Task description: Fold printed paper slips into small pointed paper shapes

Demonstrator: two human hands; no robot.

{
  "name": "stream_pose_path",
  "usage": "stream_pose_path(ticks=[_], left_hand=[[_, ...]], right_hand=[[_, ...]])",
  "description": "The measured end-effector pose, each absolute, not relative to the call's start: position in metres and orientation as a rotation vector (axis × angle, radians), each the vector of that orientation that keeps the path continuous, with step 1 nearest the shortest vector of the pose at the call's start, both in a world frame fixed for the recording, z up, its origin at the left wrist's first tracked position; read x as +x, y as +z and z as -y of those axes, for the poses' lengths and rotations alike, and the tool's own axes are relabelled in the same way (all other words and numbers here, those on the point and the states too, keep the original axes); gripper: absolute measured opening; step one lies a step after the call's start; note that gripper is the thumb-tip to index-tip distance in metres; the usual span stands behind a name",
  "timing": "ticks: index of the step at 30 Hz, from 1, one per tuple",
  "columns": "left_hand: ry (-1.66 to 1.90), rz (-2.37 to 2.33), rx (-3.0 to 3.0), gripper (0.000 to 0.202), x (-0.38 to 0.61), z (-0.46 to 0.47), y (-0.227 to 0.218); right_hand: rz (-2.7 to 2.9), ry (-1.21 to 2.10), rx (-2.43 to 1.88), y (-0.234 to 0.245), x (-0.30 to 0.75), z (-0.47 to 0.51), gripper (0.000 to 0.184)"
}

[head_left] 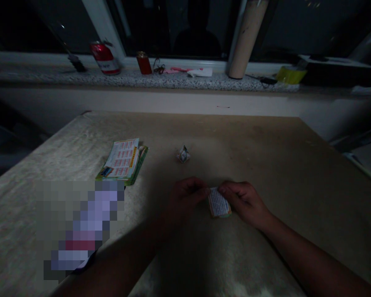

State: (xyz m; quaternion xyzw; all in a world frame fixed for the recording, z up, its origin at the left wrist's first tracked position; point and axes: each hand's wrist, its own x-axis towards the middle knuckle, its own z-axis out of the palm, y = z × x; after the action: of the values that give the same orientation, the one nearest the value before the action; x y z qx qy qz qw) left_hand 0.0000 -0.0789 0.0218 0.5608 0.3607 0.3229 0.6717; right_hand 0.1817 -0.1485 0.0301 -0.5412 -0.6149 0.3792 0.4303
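A small piece of printed paper [219, 203], with dense text and a greenish lower edge, is held over the table in front of me. My right hand [243, 200] pinches its upper right part between thumb and fingers. At the upper left corner, my left hand [190, 194] closes thumb and fingertips on the paper. Beyond both hands, a small folded paper star shape [183, 154] sits on the table. To the left lies a stack of printed leaflets [122, 159], the top one showing calendar-like grids.
The table [266, 152] is dimly lit. A blurred-out purplish object [94, 218] lies near my left forearm. On the speckled windowsill stand a red can [104, 57], a red jar [144, 63], loose papers [200, 72], a cardboard tube [247, 39] and a yellow item [290, 75].
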Motion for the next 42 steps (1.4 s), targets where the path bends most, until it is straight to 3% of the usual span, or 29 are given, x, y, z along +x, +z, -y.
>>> stream_pose_path(ticks=[8, 17, 24, 32, 42], left_hand=[[0.683, -0.716, 1.492, 0.025, -0.005, 0.082, 0.019], [0.558, -0.710, 1.614, 0.026, -0.002, 0.084, 0.031], [0.652, -0.760, 1.653, 0.026, 0.002, 0.087, 0.030], [1.033, -1.015, 1.400, 0.024, -0.014, 0.052, 0.040], [0.883, -0.959, 1.370, 0.027, -0.005, 0.069, 0.025]], right_hand=[[1.506, 1.182, -1.250, 0.028, 0.183, 0.151, 0.044], [1.641, 1.277, -1.209, 0.022, 0.186, 0.152, 0.048], [1.569, 1.304, -1.203, 0.025, 0.186, 0.150, 0.050], [1.525, 1.177, -1.155, 0.023, 0.200, 0.150, 0.046], [1.399, 0.895, -1.325, 0.028, 0.189, 0.147, 0.027]])
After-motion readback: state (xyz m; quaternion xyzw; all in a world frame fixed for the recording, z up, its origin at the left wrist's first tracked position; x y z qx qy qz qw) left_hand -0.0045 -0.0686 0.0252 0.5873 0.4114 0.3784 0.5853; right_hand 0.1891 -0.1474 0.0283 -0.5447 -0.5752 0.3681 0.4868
